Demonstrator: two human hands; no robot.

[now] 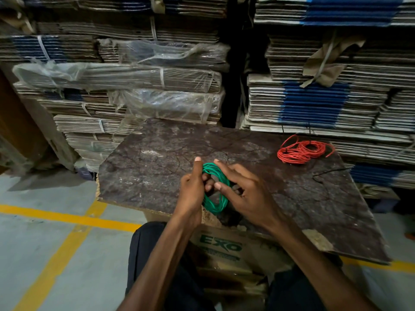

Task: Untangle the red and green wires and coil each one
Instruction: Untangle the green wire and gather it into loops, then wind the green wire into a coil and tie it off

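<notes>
1. Nearest the camera, the person's dark-trousered knees frame a cardboard box printed with green letters, which stands under the near edge of the desk.
2. Both forearms reach forward over that edge, and the two hands meet above the worn, dark desk top.
3. The left hand grips the left side of the green wire, its fingers curled round the bundle and its thumb pointing up along it.
4. The right hand pinches the right side of the same coil, thumb pressed against the strands, index finger laid over the top loop, the other fingers loosely spread.
5. The green wire is already wound into an oval coil and is held up between the hands, just above the desk.
6. Farther back, at the right rear corner of the desk, the red wire lies in a loose coil, well apart from the hands, with one end trailing right.
7. Behind the desk rise stacks of flattened cardboard, some wrapped in clear plastic.
</notes>
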